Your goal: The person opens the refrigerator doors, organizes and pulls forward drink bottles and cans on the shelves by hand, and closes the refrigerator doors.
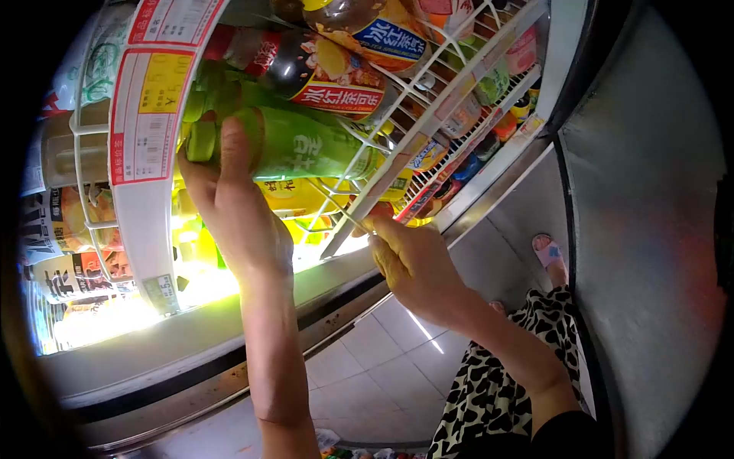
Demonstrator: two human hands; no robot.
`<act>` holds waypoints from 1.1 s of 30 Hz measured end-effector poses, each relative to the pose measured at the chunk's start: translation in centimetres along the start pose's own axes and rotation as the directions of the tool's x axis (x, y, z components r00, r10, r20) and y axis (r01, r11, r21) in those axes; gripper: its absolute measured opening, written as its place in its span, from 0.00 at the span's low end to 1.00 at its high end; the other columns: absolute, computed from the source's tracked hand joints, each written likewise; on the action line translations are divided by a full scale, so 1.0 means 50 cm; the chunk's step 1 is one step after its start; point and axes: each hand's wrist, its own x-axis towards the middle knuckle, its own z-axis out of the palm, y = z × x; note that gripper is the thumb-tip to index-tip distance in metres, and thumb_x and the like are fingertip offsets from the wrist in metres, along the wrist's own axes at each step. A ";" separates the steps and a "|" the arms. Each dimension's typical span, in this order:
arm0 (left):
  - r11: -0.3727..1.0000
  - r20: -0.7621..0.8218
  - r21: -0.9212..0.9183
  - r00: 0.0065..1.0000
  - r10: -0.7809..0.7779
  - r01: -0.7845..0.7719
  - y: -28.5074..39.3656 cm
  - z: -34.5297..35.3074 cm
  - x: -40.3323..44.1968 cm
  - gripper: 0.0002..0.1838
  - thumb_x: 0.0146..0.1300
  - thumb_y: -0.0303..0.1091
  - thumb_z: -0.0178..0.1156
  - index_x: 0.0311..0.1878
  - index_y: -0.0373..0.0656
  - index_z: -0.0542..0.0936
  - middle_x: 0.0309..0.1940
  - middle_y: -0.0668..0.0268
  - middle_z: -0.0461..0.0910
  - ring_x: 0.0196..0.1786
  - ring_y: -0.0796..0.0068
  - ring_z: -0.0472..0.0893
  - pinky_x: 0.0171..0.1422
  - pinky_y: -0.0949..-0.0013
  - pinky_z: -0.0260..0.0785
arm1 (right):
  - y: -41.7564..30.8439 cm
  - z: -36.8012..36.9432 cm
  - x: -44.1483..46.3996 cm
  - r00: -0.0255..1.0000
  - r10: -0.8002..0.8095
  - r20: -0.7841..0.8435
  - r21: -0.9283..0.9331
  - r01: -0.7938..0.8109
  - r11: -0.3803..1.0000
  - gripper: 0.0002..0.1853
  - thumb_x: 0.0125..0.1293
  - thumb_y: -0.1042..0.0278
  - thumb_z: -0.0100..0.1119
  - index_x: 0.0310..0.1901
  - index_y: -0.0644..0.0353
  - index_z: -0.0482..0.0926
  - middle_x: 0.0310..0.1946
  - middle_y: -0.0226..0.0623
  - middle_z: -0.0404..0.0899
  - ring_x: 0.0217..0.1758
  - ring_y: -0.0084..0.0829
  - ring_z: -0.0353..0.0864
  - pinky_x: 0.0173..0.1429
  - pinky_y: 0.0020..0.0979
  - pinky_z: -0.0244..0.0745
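My left hand (237, 199) is closed around the neck end of a green bottle (306, 149), its thumb across the bottle just below the green cap. In this tilted view the bottle lies sideways in a white wire shelf rack (436, 115). At the rack's lower edge, my right hand (417, 264) has its fingers curled in against a thin wire of the rack; its fingertips are partly hidden. Beside the green bottle are dark iced tea bottles (336, 96) with red and blue labels. Yellow-labelled bottles (298, 197) show behind it.
Price tags (145, 115) line the shelf's front strip. More drinks (73, 214) stand on the neighbouring shelf at left, and other packs (459, 115) fill the shelf at right. A cooler door (642, 229) hangs at the right. Below are floor tiles (375, 375) and a patterned garment (505, 375).
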 end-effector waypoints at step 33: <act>0.697 0.162 -0.394 0.791 -0.589 0.600 0.135 -0.231 -0.478 0.23 0.72 0.34 0.46 0.65 0.32 0.61 0.63 0.50 0.66 0.51 0.59 0.80 0.32 0.77 0.69 | 0.216 -0.192 -0.710 0.946 0.230 0.231 -0.693 -0.006 0.721 0.12 0.48 0.84 0.54 0.35 0.59 0.77 0.36 0.38 0.77 0.47 0.37 0.76 0.48 0.36 0.73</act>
